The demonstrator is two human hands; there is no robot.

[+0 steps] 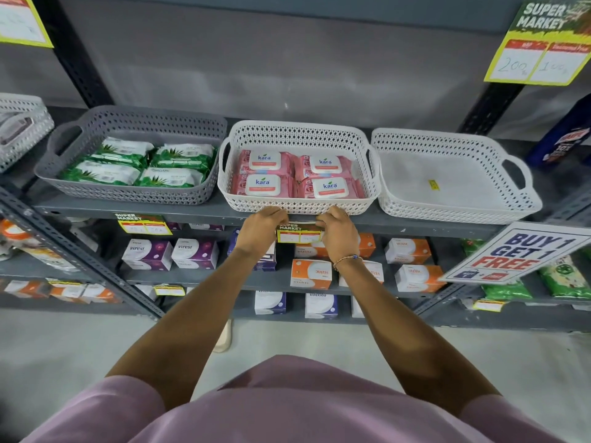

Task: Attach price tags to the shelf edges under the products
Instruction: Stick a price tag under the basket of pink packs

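Yellow price tag [299, 233] pinched at both ends by left hand [263, 227] and right hand [339, 230] against shelf edge [204, 215]

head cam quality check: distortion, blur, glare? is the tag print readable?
Head view: strong wide-angle bowing, shelf edge and uprights curve toward the frame borders. Lighting even and soft, no harsh glare. Kara packs sharp; small print on the price tag between the left hand and right hand too soft to read. BUY 1 GET 1 FREE sign legible.
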